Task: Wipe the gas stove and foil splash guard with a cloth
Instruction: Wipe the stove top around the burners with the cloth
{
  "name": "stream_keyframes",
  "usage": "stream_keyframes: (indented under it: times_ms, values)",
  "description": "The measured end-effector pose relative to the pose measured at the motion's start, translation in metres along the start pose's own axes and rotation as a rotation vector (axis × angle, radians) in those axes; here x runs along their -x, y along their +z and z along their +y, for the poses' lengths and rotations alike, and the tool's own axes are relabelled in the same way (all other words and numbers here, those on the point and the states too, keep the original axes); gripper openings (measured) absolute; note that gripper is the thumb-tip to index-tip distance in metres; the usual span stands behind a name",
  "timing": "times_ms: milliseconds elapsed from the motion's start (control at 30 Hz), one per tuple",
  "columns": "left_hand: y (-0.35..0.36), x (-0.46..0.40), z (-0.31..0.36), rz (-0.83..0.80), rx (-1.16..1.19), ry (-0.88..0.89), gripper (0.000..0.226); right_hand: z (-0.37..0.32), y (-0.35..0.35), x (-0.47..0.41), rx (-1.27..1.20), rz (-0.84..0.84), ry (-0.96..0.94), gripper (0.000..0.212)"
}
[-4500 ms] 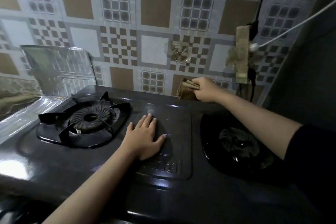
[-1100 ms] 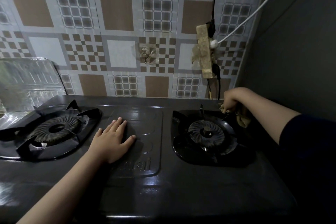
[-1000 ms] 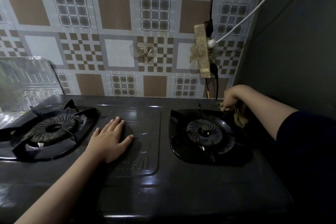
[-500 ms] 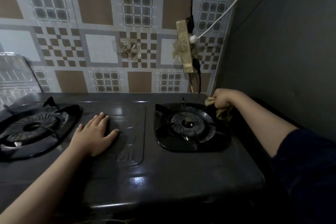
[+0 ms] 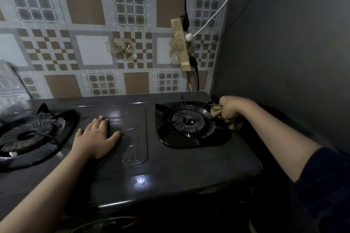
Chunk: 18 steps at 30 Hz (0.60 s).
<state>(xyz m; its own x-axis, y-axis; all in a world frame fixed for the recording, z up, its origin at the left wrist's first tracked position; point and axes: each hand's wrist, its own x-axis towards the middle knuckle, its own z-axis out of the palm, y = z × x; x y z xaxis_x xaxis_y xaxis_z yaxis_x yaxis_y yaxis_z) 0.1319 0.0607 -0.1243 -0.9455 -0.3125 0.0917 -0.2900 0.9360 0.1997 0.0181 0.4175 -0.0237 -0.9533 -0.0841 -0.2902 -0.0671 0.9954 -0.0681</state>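
Observation:
The black two-burner gas stove (image 5: 170, 164) fills the lower view. My right hand (image 5: 230, 107) is closed around a tan cloth (image 5: 217, 112), pressing it against the stove's right rear edge beside the right burner (image 5: 188, 122). My left hand (image 5: 96, 135) lies flat, fingers spread, on the raised centre panel between the burners. The left burner (image 5: 26, 135) sits at the left edge. Only a strip of the foil splash guard (image 5: 9, 83) shows at the far left.
A patterned tiled wall (image 5: 91, 55) rises behind the stove. A taped power strip (image 5: 180, 45) with black and white cords hangs above the right rear corner. A dark grey side wall (image 5: 284, 53) stands close on the right.
My right hand with the cloth has slid from the stove's back middle to the right rear corner and a little forward along the right edge. My view turned right. The left hand stayed planted.

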Motion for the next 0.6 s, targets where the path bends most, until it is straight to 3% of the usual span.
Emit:
stream_keyframes:
  times_ms: [233, 333, 467, 600]
  values:
    - [0.001, 0.004, 0.002, 0.001, -0.005, 0.013, 0.070, 0.002, 0.015, 0.037, -0.002, 0.101, 0.079, 0.007]
    - [0.003, 0.006, 0.000, 0.004, 0.004, 0.036, 0.071, -0.004, 0.031, 0.051, -0.033, 0.191, 0.153, 0.014]
    - [0.004, 0.004, 0.001, 0.001, 0.020, 0.057, 0.073, -0.020, 0.048, 0.064, -0.096, 0.300, 0.271, 0.008]
    - [0.004, 0.001, 0.001, -0.004, 0.050, 0.068, 0.074, -0.036, 0.062, 0.076, -0.154, 0.345, 0.370, 0.033]
